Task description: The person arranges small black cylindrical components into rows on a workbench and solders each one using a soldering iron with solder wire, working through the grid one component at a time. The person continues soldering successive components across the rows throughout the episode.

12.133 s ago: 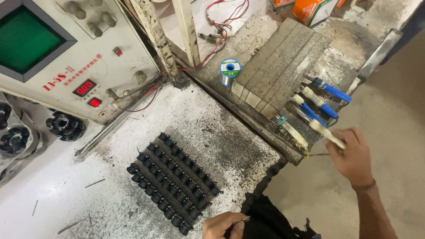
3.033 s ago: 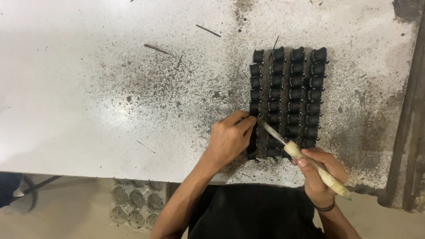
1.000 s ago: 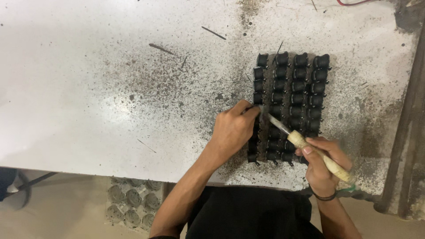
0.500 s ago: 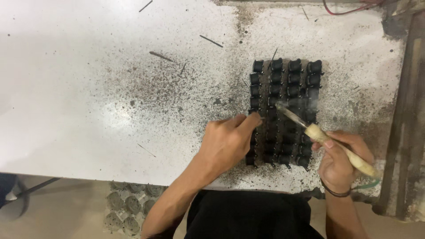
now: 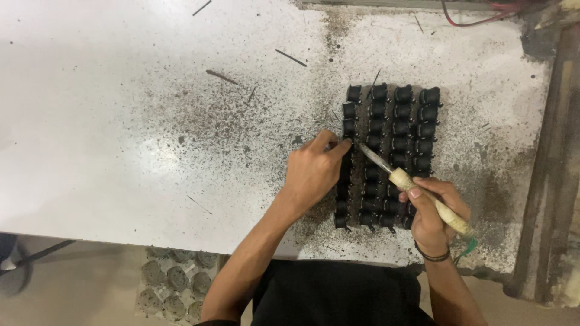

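Head view. A white counter (image 5: 121, 121) fills most of the frame; its surface is speckled with dark residue, densest around the work area, and thin dark wire offcuts (image 5: 291, 57) lie scattered on it.

A block of small black bobbin-like parts (image 5: 389, 154) lies on the counter, right of centre. The parts stand in four columns running away from the person, close together, with the near end of the block close to the counter's front edge.

Left hand (image 5: 314, 169): it rests on the counter at the left edge of the block, fingers curled, with the thumb and forefinger pinched together at the left column. Whether a part is held between them cannot be told.

Right hand (image 5: 432, 211): closed around the pale wooden handle of a soldering iron (image 5: 417, 190). The tool lies at a slant, its metal tip pointing up and left, ending just beside the left fingertips over the left columns of the block. A dark band sits on the right wrist, and a green cord (image 5: 465, 249) hangs from the handle's rear end.

Surroundings: red wires (image 5: 477, 18) run along the far edge, upper right. A dark, worn rail (image 5: 553, 169) borders the counter on the right. Below the front edge, a grey moulded tray (image 5: 175, 284) with round pockets lies on the floor.
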`<state>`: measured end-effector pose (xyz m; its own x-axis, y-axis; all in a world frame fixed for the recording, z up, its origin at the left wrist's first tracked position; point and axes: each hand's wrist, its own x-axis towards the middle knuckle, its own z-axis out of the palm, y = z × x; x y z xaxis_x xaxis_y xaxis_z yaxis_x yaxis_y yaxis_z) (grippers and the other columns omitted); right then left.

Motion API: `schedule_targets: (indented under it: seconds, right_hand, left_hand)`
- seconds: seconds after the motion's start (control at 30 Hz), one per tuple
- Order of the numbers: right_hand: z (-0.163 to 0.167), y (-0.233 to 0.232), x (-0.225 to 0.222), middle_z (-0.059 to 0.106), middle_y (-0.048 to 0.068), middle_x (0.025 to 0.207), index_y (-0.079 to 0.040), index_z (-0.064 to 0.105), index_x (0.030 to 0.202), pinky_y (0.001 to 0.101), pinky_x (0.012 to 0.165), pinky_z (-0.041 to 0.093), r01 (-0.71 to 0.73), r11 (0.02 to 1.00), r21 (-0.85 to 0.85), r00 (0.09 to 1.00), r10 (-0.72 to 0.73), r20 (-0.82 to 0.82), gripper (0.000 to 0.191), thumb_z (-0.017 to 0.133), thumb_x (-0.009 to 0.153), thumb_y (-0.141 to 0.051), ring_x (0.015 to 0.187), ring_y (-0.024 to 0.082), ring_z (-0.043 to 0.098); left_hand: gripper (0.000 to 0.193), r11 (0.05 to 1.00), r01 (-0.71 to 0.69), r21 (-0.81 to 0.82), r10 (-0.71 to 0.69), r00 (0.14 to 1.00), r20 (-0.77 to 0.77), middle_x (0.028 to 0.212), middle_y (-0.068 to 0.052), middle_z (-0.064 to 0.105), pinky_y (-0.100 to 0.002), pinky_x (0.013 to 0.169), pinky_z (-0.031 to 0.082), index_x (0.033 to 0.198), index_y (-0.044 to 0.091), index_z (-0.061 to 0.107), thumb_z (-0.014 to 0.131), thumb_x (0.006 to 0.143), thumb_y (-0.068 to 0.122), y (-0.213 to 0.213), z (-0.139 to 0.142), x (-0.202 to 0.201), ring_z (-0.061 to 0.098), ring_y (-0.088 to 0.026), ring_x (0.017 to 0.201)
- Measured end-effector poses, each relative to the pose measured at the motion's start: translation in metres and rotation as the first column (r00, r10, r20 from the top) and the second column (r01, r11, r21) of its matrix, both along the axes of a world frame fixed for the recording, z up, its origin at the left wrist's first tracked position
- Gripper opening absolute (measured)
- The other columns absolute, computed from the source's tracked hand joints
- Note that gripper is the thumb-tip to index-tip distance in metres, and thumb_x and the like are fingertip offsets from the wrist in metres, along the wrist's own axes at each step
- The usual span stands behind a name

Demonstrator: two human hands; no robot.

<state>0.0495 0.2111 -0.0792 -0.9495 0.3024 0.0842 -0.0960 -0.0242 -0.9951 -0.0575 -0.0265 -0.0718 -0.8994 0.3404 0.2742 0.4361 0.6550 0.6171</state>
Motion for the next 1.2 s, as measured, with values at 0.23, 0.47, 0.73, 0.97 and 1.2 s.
schedule_targets:
  seconds: [0.23,0.47,0.73,0.97,1.2]
  right_hand:
    - [0.002,-0.002,-0.006,0.07,0.022,0.095,0.009,0.065,0.109,0.0316,0.065,0.06,0.02,0.999,-0.034,1.0,-0.02,0.018,0.01,0.06,0.1,0.005,0.076,0.023,0.072]
    - [0.001,-0.002,-0.007,0.07,0.022,0.099,0.008,0.064,0.108,0.034,0.069,0.061,0.019,0.998,-0.058,1.0,-0.018,0.022,0.01,0.059,0.1,0.007,0.08,0.025,0.073]
    - [-0.006,0.002,-0.004,0.069,0.021,0.098,0.008,0.064,0.11,0.0324,0.065,0.062,0.018,0.999,-0.051,0.999,-0.019,-0.032,0.011,0.059,0.101,0.008,0.078,0.024,0.072]
    - [-0.005,0.003,-0.005,0.067,0.02,0.103,0.008,0.064,0.111,0.033,0.069,0.061,0.013,0.998,-0.057,0.999,-0.015,-0.036,0.012,0.06,0.101,0.006,0.08,0.024,0.072]
    - [-0.006,0.003,-0.005,0.07,0.021,0.102,0.009,0.064,0.109,0.0334,0.069,0.061,-0.018,1.0,0.018,0.999,0.018,-0.033,0.011,0.061,0.099,0.005,0.076,0.023,0.072]
  left_hand:
    - [0.022,0.997,0.066,-0.046,-0.065,0.998,0.028,0.096,-0.013,0.062,-0.039,0.058,0.061,0.103,0.005,0.077,0.066,0.083,0.001,0.007,0.008,-0.013,0.072,-0.03,0.076]
    - [0.019,0.988,0.077,-0.137,-0.072,0.997,0.041,0.102,-0.016,0.059,-0.043,0.061,0.061,0.099,0.0,0.072,0.065,0.082,0.002,0.015,0.011,-0.007,0.072,-0.032,0.084]
    - [0.013,0.998,0.046,0.034,-0.048,0.997,0.057,0.095,-0.012,0.064,-0.033,0.051,0.059,0.097,-0.001,0.075,0.067,0.087,-0.001,0.01,0.003,-0.008,0.072,-0.024,0.071]
    - [0.017,0.996,0.021,0.089,-0.023,0.999,0.025,0.092,-0.009,0.068,-0.035,0.05,0.057,0.101,0.001,0.078,0.069,0.087,0.0,0.009,0.004,-0.01,0.071,-0.024,0.062]
    - [0.017,0.999,0.029,0.045,-0.029,1.0,0.01,0.092,-0.013,0.067,-0.036,0.051,0.057,0.101,0.001,0.075,0.066,0.086,-0.001,0.013,-0.004,-0.011,0.07,-0.027,0.061]
